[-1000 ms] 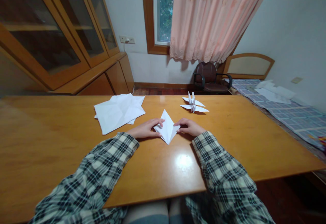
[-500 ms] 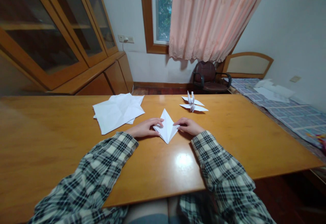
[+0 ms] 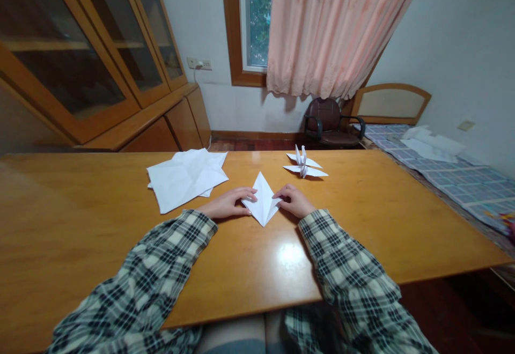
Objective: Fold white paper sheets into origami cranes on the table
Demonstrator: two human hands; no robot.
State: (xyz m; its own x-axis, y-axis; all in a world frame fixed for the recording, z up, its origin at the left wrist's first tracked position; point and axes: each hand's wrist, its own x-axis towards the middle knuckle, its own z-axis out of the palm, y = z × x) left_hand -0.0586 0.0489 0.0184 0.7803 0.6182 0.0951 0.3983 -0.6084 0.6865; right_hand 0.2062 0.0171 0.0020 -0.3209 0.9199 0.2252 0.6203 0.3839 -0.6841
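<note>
A white sheet of paper folded into a diamond (image 3: 263, 202) lies on the wooden table in front of me, one point away from me and one toward me. My left hand (image 3: 232, 202) grips its left corner, fingers on top and thumb at the lower edge. At the right corner, my right hand (image 3: 293, 200) pinches the paper's edge, its fingers curled. Beyond my right hand stand two white folded paper cranes (image 3: 304, 167), close together with wings spread.
Several creased white paper sheets (image 3: 183, 177) lie in a loose pile at the left. The wooden table (image 3: 257, 268) reaches across the view, its near edge by my lap. Behind it are a glass-door cabinet (image 3: 116, 112), a dark chair (image 3: 328, 120) and a bed (image 3: 450, 166).
My right hand has shifted slightly left along the paper's right corner, its fingers more curled. My left hand and the diamond stay nearly in place.
</note>
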